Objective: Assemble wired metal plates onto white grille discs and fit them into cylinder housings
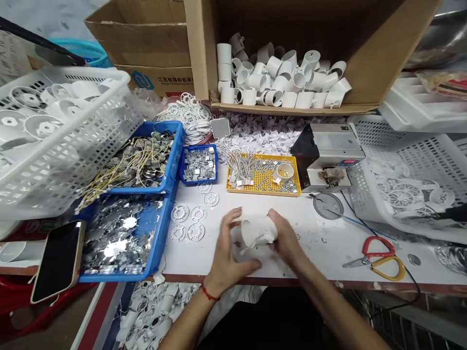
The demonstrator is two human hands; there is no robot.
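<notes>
My right hand [286,238] grips a white plastic cylinder [265,227] from its right side, just above the white table near its front edge. A white piece, blurred by motion, hangs at the cylinder's lower edge; I cannot tell what it is. On the left of the cylinder, my left hand [226,257] is open, thumb and fingers apart, with a red string on its wrist. Several flat white plastic rings [196,232] lie on the table to the left. Behind the hands sits a yellow tray [263,192] with white wired connectors, small metal parts and a white ring.
A cardboard box [202,53] of white cylinders stands at the back. Blue trays [160,233] of metal pieces and a phone [58,260] are left, beside a white basket [73,141]. To the right are a grey machine [330,146], scissors [379,257] and another basket [365,189].
</notes>
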